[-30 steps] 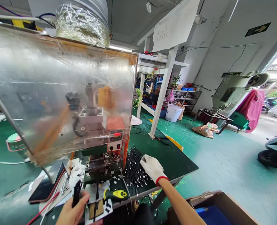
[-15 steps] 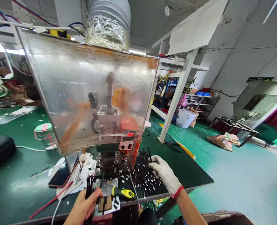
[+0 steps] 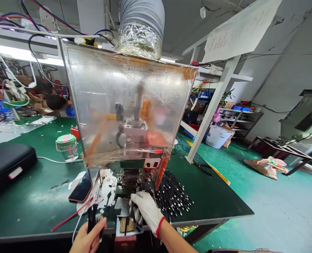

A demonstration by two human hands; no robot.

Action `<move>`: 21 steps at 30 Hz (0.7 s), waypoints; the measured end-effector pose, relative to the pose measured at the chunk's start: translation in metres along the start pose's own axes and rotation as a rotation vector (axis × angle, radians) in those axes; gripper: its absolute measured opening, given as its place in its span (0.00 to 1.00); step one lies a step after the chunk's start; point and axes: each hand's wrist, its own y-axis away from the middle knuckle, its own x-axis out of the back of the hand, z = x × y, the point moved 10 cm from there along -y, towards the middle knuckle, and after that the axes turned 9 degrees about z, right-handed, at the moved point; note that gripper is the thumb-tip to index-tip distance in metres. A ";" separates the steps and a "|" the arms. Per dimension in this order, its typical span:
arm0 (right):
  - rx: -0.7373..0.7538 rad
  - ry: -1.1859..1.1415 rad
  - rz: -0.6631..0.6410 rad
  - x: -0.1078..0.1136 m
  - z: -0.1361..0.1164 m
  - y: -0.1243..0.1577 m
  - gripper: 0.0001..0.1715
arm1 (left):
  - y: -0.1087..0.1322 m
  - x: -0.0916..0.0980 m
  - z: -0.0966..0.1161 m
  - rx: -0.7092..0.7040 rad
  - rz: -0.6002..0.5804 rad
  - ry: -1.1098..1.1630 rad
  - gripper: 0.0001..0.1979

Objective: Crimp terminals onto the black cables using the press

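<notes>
Holding up a bunch of thin black strips (image 3: 91,215), the bare left hand (image 3: 90,236) is squeezing them between its thumb and fingers near the front edge of the green table (image 3: 211,196). The right hand (image 3: 146,210) is wearing a white glove with a red cuff, and it is bending its fingers beside a small pale plate (image 3: 118,230) in front of the machine (image 3: 136,131). Something dark is showing by its thumb and finger, but I cannot tell if they are pinching it, because the glove is hiding part of it. On the plate, a brown pad (image 3: 131,225) is lying with a black strip (image 3: 126,226) across it. A big heap of black strips with white ends (image 3: 173,195) is lying on the table, just right of the machine. A cloudy see-through cover (image 3: 95,95) is standing in front of the machine's top. To the left, a phone (image 3: 80,189) is lying near a long, thin red thing (image 3: 71,215). Farther left, a jar with a green lid (image 3: 67,146) and a black case (image 3: 10,165) are sitting on the table.
</notes>
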 end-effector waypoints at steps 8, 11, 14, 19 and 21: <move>-0.044 -0.147 0.008 -0.006 -0.002 -0.006 0.16 | -0.007 0.012 -0.012 0.001 0.002 0.024 0.30; -0.051 -0.178 0.001 -0.007 -0.001 -0.008 0.15 | -0.004 0.010 -0.010 0.020 -0.017 0.020 0.30; -0.078 -0.191 0.004 -0.008 0.003 -0.010 0.14 | 0.001 0.006 -0.004 0.022 -0.048 -0.007 0.30; -0.100 -0.174 -0.004 -0.010 0.001 -0.007 0.13 | 0.008 -0.003 0.002 0.033 -0.101 0.009 0.30; -0.084 -0.133 0.002 -0.007 -0.007 -0.002 0.14 | 0.011 -0.004 0.006 0.027 -0.104 -0.009 0.30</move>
